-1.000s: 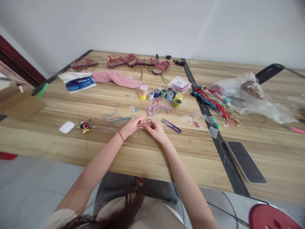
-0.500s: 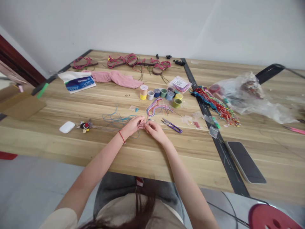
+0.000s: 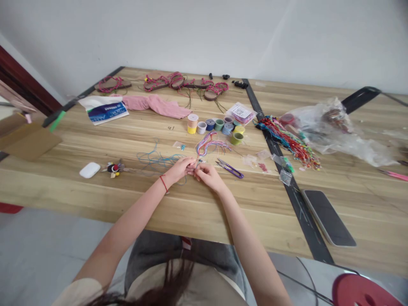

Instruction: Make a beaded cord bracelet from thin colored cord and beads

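My left hand, with a red string bracelet on its wrist, has its fingers closed in a pinch close above the table. Fingertip to fingertip with it is my right hand, also pinching. Between them shows a bit of thin cord, mostly hidden by the fingers. Loose blue cords spread out left of my left hand and pass under it. Beyond the hands lies a bundle of red, white and purple cords. Purple-handled thread snips rest right of my right hand.
Thread spools stand behind the cord bundle, beside a labelled packet. Small bead bags lie to the right, then a heap of braided cords and a phone. A white case sits at left; strappy sandals line the back.
Both hands stay at the same spot. The fingers have shifted slightly, and the left fingertips sit a little further right. Nothing else on the table has moved.
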`<state>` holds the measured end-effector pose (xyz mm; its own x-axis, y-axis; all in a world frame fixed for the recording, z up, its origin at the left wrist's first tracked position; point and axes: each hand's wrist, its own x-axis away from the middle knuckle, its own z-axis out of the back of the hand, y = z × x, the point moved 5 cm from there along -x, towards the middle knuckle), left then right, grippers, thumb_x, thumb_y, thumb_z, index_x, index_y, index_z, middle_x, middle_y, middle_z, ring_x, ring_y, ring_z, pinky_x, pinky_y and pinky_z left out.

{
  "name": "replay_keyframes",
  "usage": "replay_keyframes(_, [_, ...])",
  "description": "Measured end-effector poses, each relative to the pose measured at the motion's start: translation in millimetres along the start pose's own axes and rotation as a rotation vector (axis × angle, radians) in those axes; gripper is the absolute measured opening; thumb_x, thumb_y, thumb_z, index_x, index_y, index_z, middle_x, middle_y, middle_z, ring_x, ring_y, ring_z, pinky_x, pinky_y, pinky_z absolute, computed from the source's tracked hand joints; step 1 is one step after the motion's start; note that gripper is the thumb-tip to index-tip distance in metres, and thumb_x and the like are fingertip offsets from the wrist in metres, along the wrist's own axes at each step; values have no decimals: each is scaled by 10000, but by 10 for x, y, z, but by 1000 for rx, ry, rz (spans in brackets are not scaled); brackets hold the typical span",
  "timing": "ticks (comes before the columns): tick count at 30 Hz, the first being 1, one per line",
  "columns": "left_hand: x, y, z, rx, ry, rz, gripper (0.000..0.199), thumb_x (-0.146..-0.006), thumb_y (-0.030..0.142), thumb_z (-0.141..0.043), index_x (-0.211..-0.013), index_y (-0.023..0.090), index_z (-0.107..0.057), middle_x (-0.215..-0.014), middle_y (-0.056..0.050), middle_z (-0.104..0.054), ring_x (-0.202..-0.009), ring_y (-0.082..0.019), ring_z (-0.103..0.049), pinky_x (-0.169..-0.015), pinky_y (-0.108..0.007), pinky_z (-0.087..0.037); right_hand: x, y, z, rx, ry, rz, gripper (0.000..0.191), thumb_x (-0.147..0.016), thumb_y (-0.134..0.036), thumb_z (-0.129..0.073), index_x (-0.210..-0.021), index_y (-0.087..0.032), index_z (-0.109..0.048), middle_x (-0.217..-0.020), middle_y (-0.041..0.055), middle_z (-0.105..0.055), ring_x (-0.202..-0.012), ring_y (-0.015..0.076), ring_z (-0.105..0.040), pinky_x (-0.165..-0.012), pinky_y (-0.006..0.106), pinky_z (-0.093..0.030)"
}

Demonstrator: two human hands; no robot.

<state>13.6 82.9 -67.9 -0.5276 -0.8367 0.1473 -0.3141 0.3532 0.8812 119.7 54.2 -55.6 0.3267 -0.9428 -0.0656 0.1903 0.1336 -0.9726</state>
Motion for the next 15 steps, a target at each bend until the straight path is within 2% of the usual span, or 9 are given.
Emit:
replay_keyframes(7, [17,54,2,-47,-26,-69,313,-803,291,-536,-559,167,-382,-577,36,-391,-513,-68,-373,-490,-187,-329,-14,76,2,49,8,29,344,-861,-474,-542,-668,-192,-509,-564,-41,-461,-524,103,-380,-515,248,-295])
replay_keyframes(11, [24,53,7,-23,-8,-37,312,-820,325,-522,-589,179,-372,-569,50,-357,-504,-72,-373,-507,-194,-357,-7,55,9,43,-17,61,352,-894,-438,-507,-647,-187,-504,-588,-29,-483,-552,106,-420,-555,252,-330])
replay_keyframes(15, [14,24,0,-28,25,1,325,-776,338,-567,-586,185,-353,-539,71,-314,-464,-59,-331,-476,-190,-322,-3,16,22,47,-15,70,310,-858,-355,-528,-600,-185,-509,-557,-27,-490,-534,104,-422,-548,250,-329])
